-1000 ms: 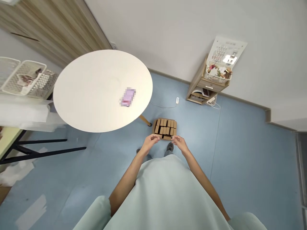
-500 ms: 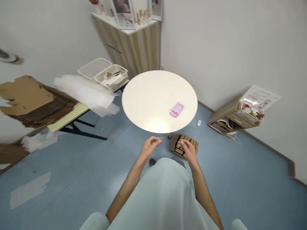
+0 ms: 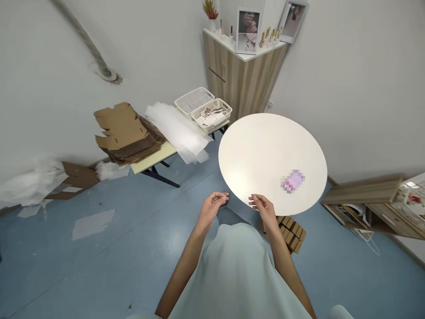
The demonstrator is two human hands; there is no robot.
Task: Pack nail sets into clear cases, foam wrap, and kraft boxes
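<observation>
My left hand (image 3: 213, 207) hangs in front of my body with its fingers loosely bent, and I see nothing in it. It is just off the near left side of a round white table (image 3: 265, 141). My right hand (image 3: 264, 209), fingers a little apart and holding nothing visible, overlaps the table's near edge in view; whether it touches I cannot tell. On the tabletop, to the right beyond that hand, lies a small blurred pink and purple rectangular thing (image 3: 293, 180).
At left, a low table (image 3: 154, 158) bears flattened cardboard boxes (image 3: 124, 133), white foam sheets (image 3: 181, 130) and a white basket (image 3: 212, 116). A corner cabinet (image 3: 245, 82) stands behind. Right are a wooden shelf unit (image 3: 361, 190) and brown boxes (image 3: 294, 232) below the round table.
The view has turned left, so the tables and cabinet sit farther right in it. The round table looks nearer. Both hands stay before my body, with nothing visible taken up.
</observation>
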